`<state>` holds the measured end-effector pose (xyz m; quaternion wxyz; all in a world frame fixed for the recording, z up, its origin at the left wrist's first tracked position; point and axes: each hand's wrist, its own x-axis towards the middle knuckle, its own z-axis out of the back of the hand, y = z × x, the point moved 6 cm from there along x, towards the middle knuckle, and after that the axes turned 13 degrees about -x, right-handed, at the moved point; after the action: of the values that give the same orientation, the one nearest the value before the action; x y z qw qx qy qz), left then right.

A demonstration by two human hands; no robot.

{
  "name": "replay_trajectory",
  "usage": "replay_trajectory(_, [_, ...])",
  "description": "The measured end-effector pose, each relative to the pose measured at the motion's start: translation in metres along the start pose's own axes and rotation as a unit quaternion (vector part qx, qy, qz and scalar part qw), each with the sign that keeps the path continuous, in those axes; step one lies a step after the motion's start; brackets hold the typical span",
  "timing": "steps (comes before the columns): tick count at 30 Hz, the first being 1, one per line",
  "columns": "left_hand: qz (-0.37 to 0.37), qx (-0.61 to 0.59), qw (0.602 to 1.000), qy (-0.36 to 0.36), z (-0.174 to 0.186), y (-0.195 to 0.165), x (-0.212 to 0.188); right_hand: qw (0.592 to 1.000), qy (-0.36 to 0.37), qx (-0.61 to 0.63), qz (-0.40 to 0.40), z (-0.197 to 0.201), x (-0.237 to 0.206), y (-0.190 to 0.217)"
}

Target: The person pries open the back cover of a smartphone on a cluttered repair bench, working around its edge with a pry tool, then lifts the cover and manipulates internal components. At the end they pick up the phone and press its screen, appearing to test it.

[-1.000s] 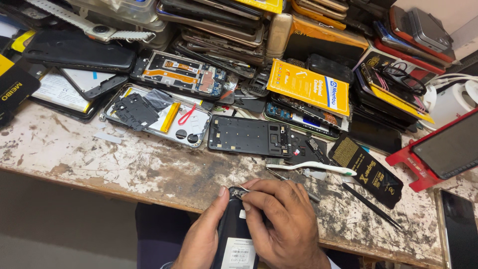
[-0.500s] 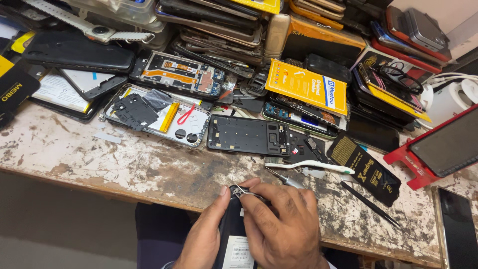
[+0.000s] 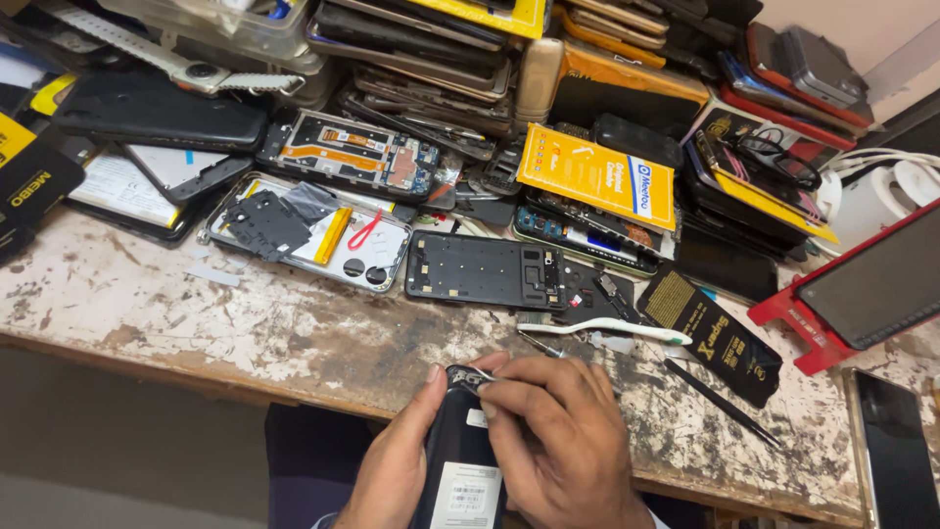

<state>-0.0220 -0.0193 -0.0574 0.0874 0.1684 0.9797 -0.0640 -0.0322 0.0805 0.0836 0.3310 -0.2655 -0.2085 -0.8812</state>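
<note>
Phone [image 3: 458, 446], dark with a white label low on its back, sits upright at the near edge of the bench [image 3: 245, 338], held between both hands. The left hand [image 3: 392, 460] wraps its left side, thumb tip up by the top corner, closed on the body. The right hand [image 3: 558, 441] covers the right side, fingers curled shut, index fingertip pressed on the phone's top edge by the camera cutout.

An open phone shell [image 3: 311, 235] lies flat on the bench, holding a black shield plate, a yellow strip and a red loop. Beside it lies a bare black frame [image 3: 485, 269]. A clear plastic tray [image 3: 211, 24] at the far left holds small parts, too blurred to tell.

A yellow rectangular package [image 3: 599, 176] with a white end leans on the stacked phones at the back. A black pouch [image 3: 713, 333] with gold print lies to the right, just past a white toothbrush [image 3: 602, 330]. A red stand [image 3: 862, 289] holds a dark screen at far right.
</note>
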Motion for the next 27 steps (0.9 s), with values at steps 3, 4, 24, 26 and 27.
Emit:
replay_trajectory(3, [-0.011, 0.005, 0.996, -0.087, 0.019, -0.002, -0.001, 1.000, 0.010, 0.012, -0.009, -0.004, 0.003, 0.001])
replay_trajectory(4, [-0.017, 0.020, 0.990, -0.135, 0.026, -0.003, -0.002, 1.000, 0.012, 0.014, -0.012, -0.004, 0.003, 0.001])
replay_trajectory(24, [-0.032, 0.015, 0.993, -0.117, 0.026, 0.000, -0.002, 0.997, 0.034, 0.015, -0.067, -0.008, 0.003, -0.001])
replay_trajectory(26, [-0.034, 0.028, 0.992, -0.116, 0.027, 0.000, -0.003, 0.998, 0.025, 0.003, -0.055, -0.008, 0.003, 0.001])
replay_trajectory(27, [-0.034, 0.036, 0.991, -0.127, 0.029, -0.001, -0.004, 0.999, 0.016, -0.008, -0.042, -0.008, 0.003, 0.002])
